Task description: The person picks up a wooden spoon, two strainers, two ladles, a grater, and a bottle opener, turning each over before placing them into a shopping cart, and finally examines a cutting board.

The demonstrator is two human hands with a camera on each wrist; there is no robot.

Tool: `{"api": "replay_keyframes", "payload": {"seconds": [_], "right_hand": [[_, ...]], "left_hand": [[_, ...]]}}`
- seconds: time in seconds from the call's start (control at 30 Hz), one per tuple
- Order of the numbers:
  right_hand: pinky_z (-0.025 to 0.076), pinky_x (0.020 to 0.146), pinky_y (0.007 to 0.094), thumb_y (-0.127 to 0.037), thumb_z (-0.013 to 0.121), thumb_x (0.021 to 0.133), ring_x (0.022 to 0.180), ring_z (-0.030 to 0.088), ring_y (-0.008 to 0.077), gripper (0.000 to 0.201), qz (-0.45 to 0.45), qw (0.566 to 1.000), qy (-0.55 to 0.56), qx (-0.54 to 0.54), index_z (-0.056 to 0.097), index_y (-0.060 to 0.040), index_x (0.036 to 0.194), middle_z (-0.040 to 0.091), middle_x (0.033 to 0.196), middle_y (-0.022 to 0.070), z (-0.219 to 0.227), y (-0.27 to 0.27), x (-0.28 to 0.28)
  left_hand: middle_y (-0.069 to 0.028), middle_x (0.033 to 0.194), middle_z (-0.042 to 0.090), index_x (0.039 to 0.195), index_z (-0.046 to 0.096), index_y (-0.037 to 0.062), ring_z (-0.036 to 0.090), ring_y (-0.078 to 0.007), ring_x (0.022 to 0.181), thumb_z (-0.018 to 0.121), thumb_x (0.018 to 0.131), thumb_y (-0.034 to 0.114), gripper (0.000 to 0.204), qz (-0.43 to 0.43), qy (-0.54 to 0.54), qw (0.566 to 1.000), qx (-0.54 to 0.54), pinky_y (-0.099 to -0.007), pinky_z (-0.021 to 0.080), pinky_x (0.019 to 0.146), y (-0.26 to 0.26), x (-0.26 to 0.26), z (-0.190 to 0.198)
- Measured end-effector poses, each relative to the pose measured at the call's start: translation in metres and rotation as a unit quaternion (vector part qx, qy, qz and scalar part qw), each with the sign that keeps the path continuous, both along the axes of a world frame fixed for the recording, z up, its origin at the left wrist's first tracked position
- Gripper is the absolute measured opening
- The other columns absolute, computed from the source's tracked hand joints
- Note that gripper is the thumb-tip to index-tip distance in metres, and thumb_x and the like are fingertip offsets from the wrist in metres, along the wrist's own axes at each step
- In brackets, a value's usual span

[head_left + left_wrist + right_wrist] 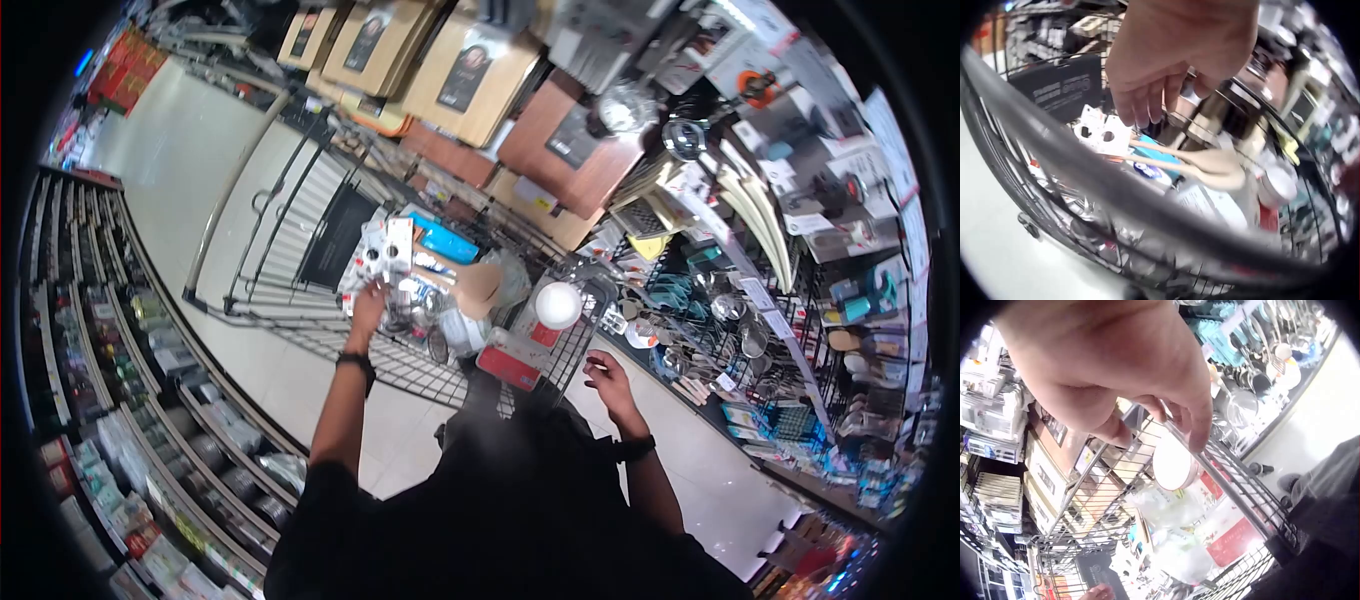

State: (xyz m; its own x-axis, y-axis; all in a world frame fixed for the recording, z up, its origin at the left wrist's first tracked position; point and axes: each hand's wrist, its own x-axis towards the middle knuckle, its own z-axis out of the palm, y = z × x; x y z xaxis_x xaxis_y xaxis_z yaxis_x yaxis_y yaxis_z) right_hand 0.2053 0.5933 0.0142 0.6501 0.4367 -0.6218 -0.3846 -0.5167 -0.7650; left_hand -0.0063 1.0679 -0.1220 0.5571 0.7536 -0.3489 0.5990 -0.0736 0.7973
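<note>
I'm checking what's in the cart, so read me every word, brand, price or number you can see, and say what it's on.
No text reads clearly enough to quote.
Black panel on the cart: pale lettering, too blurred.
Blue-and-white package: lettering too blurred.
Red-and-white box: print too small.
Dark labels on the wooden boards: too small.
Shelf-edge tags: too small and blurred.

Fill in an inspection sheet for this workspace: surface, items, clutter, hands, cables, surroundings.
Surface: wire cart, loaded.
Items: wooden spoons beside a white card with round holes.
Clutter: blue pack, white round container, red-and-white box, closely packed.
Hands: left hand near the card, contact unclear; right hand near the rim, holding nothing.
Cables: nothing seen.
Surroundings: boards and utensils alongside; pale floor.
</note>
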Motion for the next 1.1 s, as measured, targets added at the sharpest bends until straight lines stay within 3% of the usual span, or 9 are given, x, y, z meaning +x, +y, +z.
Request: {"api": "replay_keyframes", "payload": {"seconds": [0.17, 0.2, 0.23, 0.37, 0.57, 0.73, 0.87, 1.0, 1.1], "right_hand": [[0.050, 0.089, 0.0432, -0.019, 0.062, 0.092, 0.110, 0.055, 0.0235, 0.058, -0.087, 0.989, 0.108, 0.041, 0.035, -0.0067, 0.142, 0.053, 0.125, 0.0121, -0.032, 0.017, 0.010], [0.050, 0.090, 0.0423, -0.017, 0.061, 0.092, 0.110, 0.055, 0.0236, 0.057, -0.086, 0.990, 0.099, 0.055, 0.036, -0.0060, 0.141, 0.054, 0.125, 0.0116, -0.032, 0.026, 0.010], [0.049, 0.090, 0.0414, -0.016, 0.061, 0.092, 0.109, 0.056, 0.0236, 0.055, -0.082, 0.990, 0.090, 0.067, 0.036, -0.0052, 0.140, 0.055, 0.124, 0.0112, -0.036, 0.031, 0.011], [0.048, 0.093, 0.0359, -0.011, 0.062, 0.089, 0.113, 0.056, 0.0234, 0.058, -0.040, 0.995, 0.076, 0.040, 0.033, 0.0006, 0.138, 0.054, 0.127, 0.0135, -0.138, 0.039, 0.019], [0.049, 0.087, 0.0351, -0.023, 0.073, 0.082, 0.102, 0.063, 0.0216, 0.063, -0.064, 0.984, 0.152, 0.066, 0.047, 0.0057, 0.132, 0.065, 0.111, 0.0162, -0.027, 0.052, 0.027], [0.042, 0.100, 0.0404, -0.016, 0.065, 0.086, 0.123, 0.050, 0.0245, 0.052, 0.121, 0.945, 0.088, 0.291, 0.048, -0.0019, 0.134, 0.051, 0.130, 0.0130, -0.101, 0.041, 0.017], [0.039, 0.107, 0.0438, -0.021, 0.066, 0.088, 0.134, 0.040, 0.0251, 0.068, 0.039, 0.938, 0.297, 0.173, 0.032, -0.0045, 0.144, 0.041, 0.143, 0.0125, -0.033, 0.075, 0.034], [0.049, 0.098, 0.0392, -0.017, 0.067, 0.089, 0.120, 0.053, 0.0251, 0.069, 0.077, 0.878, 0.414, 0.227, 0.033, -0.0038, 0.147, 0.055, 0.130, 0.0099, -0.084, 0.061, 0.073], [0.052, 0.085, 0.0314, -0.018, 0.063, 0.091, 0.100, 0.061, 0.0153, 0.022, -0.013, 0.939, 0.230, 0.254, 0.060, -0.0089, 0.111, 0.061, 0.109, 0.0030, -0.060, 0.049, 0.120]], "left_hand": [[-0.0164, 0.104, 0.067, 0.113, 0.063, 0.0075, 0.066, -0.0348, 0.089, 0.062, 0.089, 0.039, 0.039, -0.314, 0.192, 0.905, 0.214, -0.0461, 0.053, 0.078, -0.155, -0.026, 0.071], [-0.0160, 0.091, 0.069, 0.096, 0.069, 0.0086, 0.067, -0.0310, 0.085, 0.061, 0.089, 0.040, 0.034, -0.274, 0.084, 0.915, 0.283, -0.0452, 0.053, 0.074, -0.187, -0.037, 0.074], [-0.0127, 0.079, 0.069, 0.078, 0.070, 0.0086, 0.066, -0.0329, 0.076, 0.057, 0.090, 0.042, 0.038, -0.361, 0.259, 0.862, 0.245, -0.0476, 0.050, 0.069, -0.204, -0.029, 0.102], [-0.0088, 0.068, 0.066, 0.064, 0.067, 0.0117, 0.064, -0.0275, 0.071, 0.057, 0.088, 0.030, 0.031, -0.276, 0.171, 0.876, 0.357, -0.0436, 0.045, 0.074, -0.216, -0.037, 0.086], [-0.0079, 0.072, 0.068, 0.063, 0.067, 0.0118, 0.064, -0.0253, 0.076, 0.058, 0.084, 0.023, 0.026, -0.263, 0.202, 0.858, 0.392, -0.0401, 0.044, 0.076, -0.210, -0.042, 0.087], [-0.0176, 0.130, 0.057, 0.121, 0.061, 0.0061, 0.038, -0.0353, 0.136, 0.060, 0.089, 0.030, 0.040, -0.206, 0.278, 0.872, 0.346, -0.0554, 0.020, 0.115, -0.214, -0.048, 0.088], [-0.0208, 0.135, 0.051, 0.127, 0.053, -0.0001, 0.035, -0.0415, 0.136, 0.059, 0.091, 0.033, 0.050, -0.130, 0.249, 0.895, 0.347, -0.0562, 0.022, 0.113, -0.250, -0.032, 0.088], [-0.0244, 0.135, 0.050, 0.128, 0.052, -0.0020, 0.037, -0.0413, 0.135, 0.059, 0.091, 0.034, 0.052, -0.174, 0.151, 0.933, 0.277, -0.0531, 0.026, 0.112, -0.305, 0.011, 0.103], [-0.0243, 0.131, 0.053, 0.128, 0.052, -0.0009, 0.046, -0.0394, 0.127, 0.062, 0.090, 0.031, 0.051, -0.276, 0.122, 0.929, 0.214, -0.0509, 0.033, 0.108, -0.316, 0.019, 0.099]]}}
